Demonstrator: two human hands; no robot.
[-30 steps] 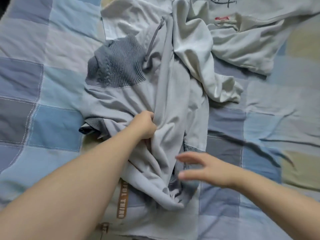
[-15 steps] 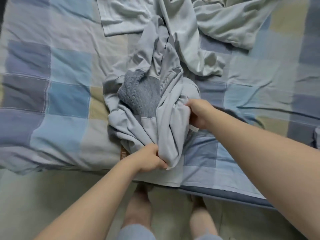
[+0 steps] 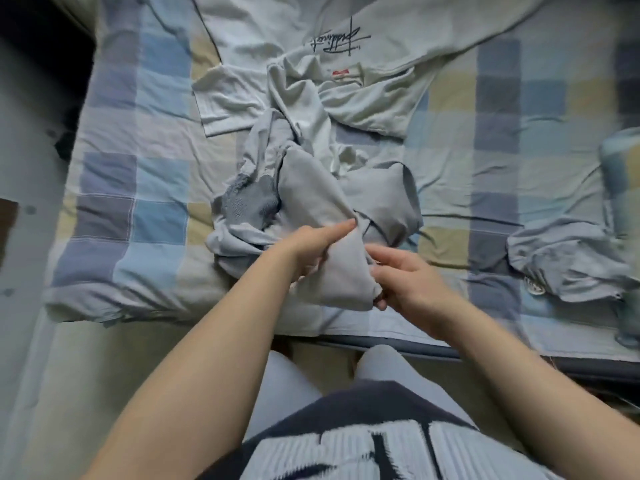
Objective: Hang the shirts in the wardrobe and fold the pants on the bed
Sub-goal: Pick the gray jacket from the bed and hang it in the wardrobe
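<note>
my left hand (image 3: 308, 251) grips a bunched fold of the grey garment (image 3: 311, 188). its fingers curl into the cloth, and one finger lies straight along the top of the fold. my right hand (image 3: 405, 278) pinches the fold's lower corner between thumb and curled fingers. the two hands are close together with the fold between them, near the front edge of the bed (image 3: 138, 188).

the rest of the grey garment lies crumpled on the checked cover, with a darker ribbed patch (image 3: 249, 199) on its left side. i cannot tell whether it is a shirt or pants. behind it and touching it lies tangled white cloth (image 3: 363, 109) with a dark scrawled print; i cannot tell if it is one piece or two. a second grey heap (image 3: 568, 261) lies well apart to the right, blurred. a checked bundle (image 3: 620, 174) is cut off at the right edge.

counted: two hands, two grey pieces, at least one white.
</note>
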